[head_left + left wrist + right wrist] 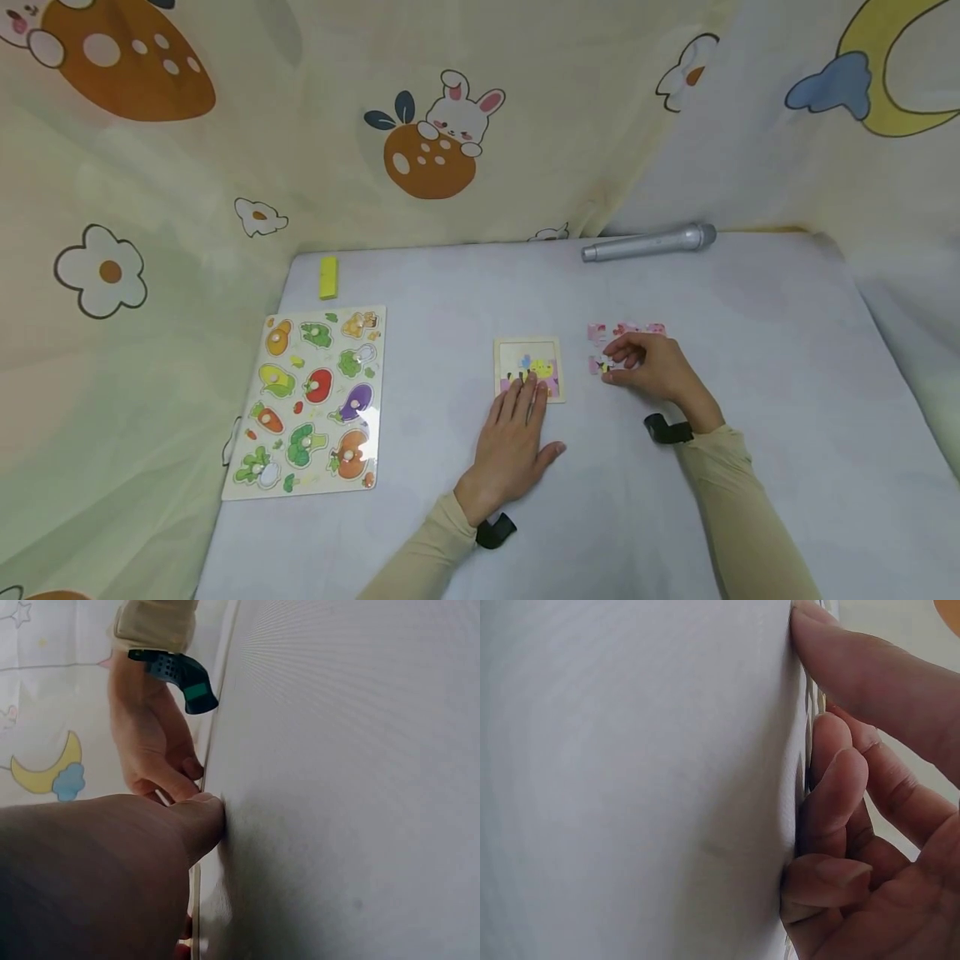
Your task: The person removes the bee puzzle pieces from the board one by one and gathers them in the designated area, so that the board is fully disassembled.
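Note:
A small wooden puzzle board [527, 345] lies near the middle of the table, with a colourful picture in its lower part. My left hand [510, 446] rests palm down with straight fingers, its fingertips over the board's lower edge and the thumb spread on the tablecloth. To the right of the board lie several pink puzzle pieces [656, 328]. My right hand [656, 367] is over them, its thumb and curled fingers about a puzzle piece [604, 364] at the group's left side. In the right wrist view the thumb [877, 675] and fingers touch the table surface; the piece itself is hidden there.
A large vegetable puzzle board [322, 392] lies at the table's left. Behind it is a yellow block [328, 277]. Along the back edge lies a silver microphone [648, 243]. A printed curtain [315, 167] hangs behind the table.

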`<state>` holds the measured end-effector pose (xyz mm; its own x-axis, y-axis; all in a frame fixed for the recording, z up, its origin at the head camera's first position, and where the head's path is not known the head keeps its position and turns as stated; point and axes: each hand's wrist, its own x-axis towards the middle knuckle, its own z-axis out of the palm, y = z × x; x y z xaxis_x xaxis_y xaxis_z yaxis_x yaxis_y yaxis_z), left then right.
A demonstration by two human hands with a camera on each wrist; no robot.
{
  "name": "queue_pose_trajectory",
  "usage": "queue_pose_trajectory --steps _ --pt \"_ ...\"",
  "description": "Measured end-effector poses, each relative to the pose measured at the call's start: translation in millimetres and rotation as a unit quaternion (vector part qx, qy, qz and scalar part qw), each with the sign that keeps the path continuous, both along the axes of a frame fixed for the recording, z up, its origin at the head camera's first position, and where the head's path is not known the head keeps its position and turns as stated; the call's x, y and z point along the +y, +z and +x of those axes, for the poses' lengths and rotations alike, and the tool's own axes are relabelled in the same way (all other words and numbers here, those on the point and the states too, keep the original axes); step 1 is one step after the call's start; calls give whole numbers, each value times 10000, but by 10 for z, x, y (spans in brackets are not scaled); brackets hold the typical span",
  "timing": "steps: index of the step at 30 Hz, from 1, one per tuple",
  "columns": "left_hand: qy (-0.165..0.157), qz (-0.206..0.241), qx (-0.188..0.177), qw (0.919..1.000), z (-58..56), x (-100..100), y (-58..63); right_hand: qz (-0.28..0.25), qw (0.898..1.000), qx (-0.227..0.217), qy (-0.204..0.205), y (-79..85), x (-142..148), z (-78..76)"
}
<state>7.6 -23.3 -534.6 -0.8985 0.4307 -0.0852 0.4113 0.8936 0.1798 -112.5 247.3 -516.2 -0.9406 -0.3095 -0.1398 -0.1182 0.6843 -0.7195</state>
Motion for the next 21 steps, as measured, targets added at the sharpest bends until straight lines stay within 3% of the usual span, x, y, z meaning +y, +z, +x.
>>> queue_pose_trajectory --steps 14,21 --pt "39 30 29 10000 -10 9 -11 46 9999 -111 3 -38 31 -21" --pt "43 141 4 9999 -2 -5 10 -85 9999 141 44 -38 57 -15"
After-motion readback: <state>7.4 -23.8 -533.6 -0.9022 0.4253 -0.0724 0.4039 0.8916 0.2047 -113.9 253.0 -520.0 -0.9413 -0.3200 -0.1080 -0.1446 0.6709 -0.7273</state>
